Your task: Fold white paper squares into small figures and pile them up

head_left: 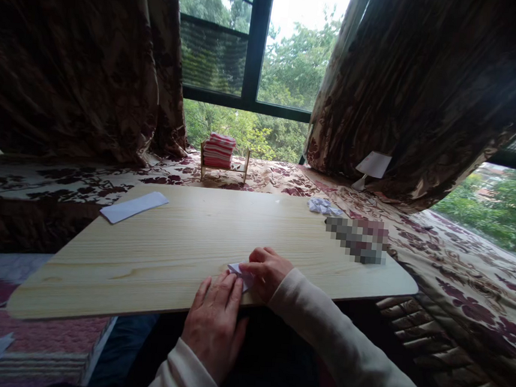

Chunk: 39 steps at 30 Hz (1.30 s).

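right sleeve [345,333]: long, off-white, creased | left sleeve [183,372]: matching off-white | lap [274,360]: dark, details lost in shadow

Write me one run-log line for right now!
left hand: flat, at small white paper | right hand: touching it | table: under paper | long white sheet: far left | white pieces: far right

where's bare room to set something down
Bare: the middle of the table, between paper stack and small pieces; its left end, nearer than that stack. Crowded: near edge, with left hand, right hand and folded sheet; right side, by pixelated item.
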### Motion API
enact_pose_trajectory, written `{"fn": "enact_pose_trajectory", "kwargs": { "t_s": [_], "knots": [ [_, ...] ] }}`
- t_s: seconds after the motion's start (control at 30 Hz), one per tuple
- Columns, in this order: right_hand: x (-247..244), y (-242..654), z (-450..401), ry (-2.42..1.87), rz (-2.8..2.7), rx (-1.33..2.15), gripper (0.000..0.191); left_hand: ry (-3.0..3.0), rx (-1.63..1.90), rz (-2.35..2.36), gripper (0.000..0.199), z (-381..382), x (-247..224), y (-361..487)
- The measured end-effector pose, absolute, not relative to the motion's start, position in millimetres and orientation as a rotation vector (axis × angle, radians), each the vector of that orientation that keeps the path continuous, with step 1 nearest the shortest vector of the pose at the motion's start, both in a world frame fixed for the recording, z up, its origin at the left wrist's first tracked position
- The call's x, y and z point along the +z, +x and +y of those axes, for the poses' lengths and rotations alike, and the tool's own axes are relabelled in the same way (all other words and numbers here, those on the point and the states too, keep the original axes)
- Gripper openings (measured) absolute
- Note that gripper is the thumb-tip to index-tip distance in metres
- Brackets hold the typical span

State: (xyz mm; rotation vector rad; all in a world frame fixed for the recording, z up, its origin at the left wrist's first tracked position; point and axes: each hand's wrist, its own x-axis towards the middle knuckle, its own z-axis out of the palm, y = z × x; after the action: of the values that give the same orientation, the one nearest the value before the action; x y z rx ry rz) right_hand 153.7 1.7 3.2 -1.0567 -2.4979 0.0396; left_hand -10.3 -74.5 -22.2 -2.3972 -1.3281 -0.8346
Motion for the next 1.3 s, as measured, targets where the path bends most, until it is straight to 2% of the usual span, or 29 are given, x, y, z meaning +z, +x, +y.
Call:
{"fn": "enact_pose_trajectory", "kwargs": {
  "t_s": [0.23, 0.73, 1.3],
  "knots": [
    [13.2, 154.7, 1.0, -1.085, -2.497, 0.186, 0.028, -2.389, -0.903, -1.346, 0.04, -76.1, -19.8, -8.1],
    [12.1, 155.6, 0.8, -1.112, -2.489, 0.08, 0.029, -2.41, -0.853, -1.371, 0.042, -73.8, -16.7, -8.4],
    [4.5, 151.4, -4.7, -1.148, -2.489, -0.072, 0.02, -2.419, -0.84, -1.3, 0.041, -71.0, -19.4, -8.5]
  ]
}}
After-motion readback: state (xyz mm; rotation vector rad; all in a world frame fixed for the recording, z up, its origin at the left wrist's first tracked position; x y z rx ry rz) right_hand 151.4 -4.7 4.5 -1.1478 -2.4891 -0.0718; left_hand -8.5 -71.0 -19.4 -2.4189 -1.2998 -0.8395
